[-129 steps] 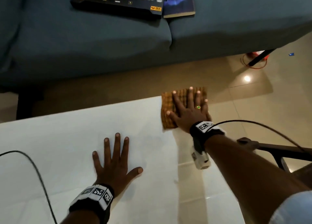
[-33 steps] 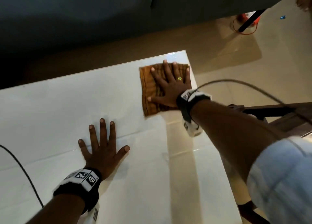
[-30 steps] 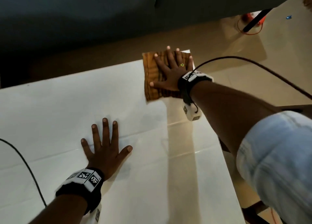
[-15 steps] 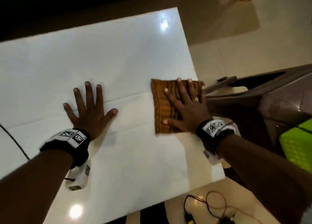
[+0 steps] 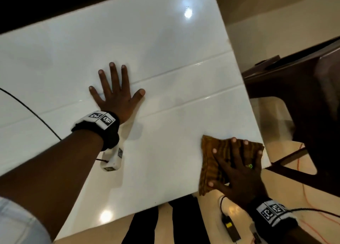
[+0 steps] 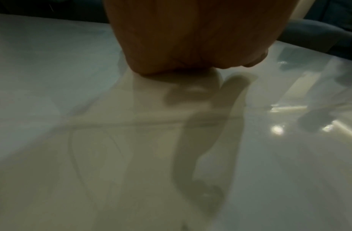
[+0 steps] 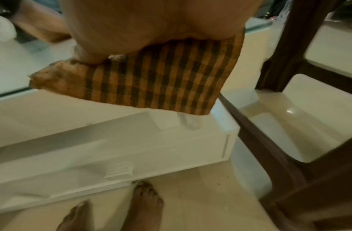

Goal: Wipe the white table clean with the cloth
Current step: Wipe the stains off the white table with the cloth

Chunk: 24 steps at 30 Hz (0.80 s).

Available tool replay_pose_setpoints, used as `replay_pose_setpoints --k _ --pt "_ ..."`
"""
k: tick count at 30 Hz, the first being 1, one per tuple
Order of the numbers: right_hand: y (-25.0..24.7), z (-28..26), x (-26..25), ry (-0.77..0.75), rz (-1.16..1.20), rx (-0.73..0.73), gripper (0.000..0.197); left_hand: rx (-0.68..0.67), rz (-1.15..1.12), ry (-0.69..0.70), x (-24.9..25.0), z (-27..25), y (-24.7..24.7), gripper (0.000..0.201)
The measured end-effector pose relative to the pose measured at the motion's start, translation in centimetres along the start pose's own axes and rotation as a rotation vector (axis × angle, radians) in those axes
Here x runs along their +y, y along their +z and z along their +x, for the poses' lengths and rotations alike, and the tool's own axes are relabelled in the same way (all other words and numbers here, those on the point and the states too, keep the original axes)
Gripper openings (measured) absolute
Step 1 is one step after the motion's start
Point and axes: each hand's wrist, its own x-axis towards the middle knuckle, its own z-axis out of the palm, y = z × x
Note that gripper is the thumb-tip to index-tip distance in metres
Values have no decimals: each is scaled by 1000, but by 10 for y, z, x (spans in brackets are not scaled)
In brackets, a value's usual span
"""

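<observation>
A folded orange-and-brown checked cloth [image 5: 211, 162] lies at the near right corner of the glossy white table [image 5: 165, 50], its near edge hanging past the table's rim. My right hand [image 5: 237, 168] presses flat on it with fingers spread. In the right wrist view the cloth [image 7: 155, 79] sticks out under the palm over the table's edge. My left hand [image 5: 117, 91] rests flat on the table's middle, fingers spread, holding nothing. The left wrist view shows the heel of that hand [image 6: 181, 46] on the table [image 6: 92, 140].
A dark brown chair [image 5: 303, 96] stands close against the table's right side. Below the near edge are bare feet [image 7: 145, 201] on the beige tiled floor [image 7: 191, 195], a black cable with a small device [image 5: 230, 227] and a thin orange wire [image 5: 305, 194].
My right hand has dragged the cloth from the far right corner along the right edge to the near right corner. The left hand stays flat in place; the head view has tilted down.
</observation>
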Motion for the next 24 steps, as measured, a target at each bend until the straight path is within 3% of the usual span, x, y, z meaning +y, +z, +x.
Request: replay_pose_setpoints --k 3,5,8,11,16,19,24 --pt "13 -1 -50 -97 -5 1 86 15 4 4 2 -4 2 86" --pt "16 5 -72 -66 26 1 90 18 3 8 0 -4 1 86" --pt "9 23 -80 -12 40 -16 97 24 -27 17 -5 -6 -5 85" --pt "-12 66 -84 -59 29 -1 103 81 -28 -14 -24 -8 -10 87" --pt "-78 202 -99 -121 -21 97 103 107 -2 -138 -78 5 -20 84" --pt "-127 294 -110 -121 -40 39 101 93 -19 -209 -105 15 -27 80" --pt "-206 431 -125 -86 -83 -5 99 30 -50 -183 -118 23 -29 81"
